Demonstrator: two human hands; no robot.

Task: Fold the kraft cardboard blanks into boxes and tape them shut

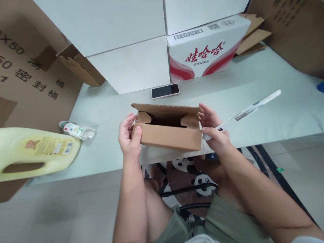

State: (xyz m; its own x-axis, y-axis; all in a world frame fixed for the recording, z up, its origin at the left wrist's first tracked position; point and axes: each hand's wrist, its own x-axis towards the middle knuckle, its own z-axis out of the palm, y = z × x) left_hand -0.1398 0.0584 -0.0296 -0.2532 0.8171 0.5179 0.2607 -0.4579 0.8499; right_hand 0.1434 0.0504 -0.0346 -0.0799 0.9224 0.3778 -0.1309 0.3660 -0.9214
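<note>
A small brown cardboard box (pixel 170 136) is held up at the table's front edge. Its lid stands raised at the back, side flaps fold inward, and the inside looks dark. My left hand (pixel 129 135) grips the left end, thumb on the front wall and fingers behind. At the right end is my right hand (pixel 214 128), fingers curled near the lid's corner and thumb by the front corner. A long thin pale strip (pixel 253 108) runs through this hand, out to the upper right. Its near end shows below the thumb; its kind is unclear.
A phone (pixel 165 91) lies behind the box on the pale table (pixel 253 81). White cartons (pixel 136 67) and a red-and-white water carton (pixel 202 54) stand behind. Left are a clear bottle (pixel 78 131), a yellow jug (pixel 58 146) and a large carton (pixel 32 67).
</note>
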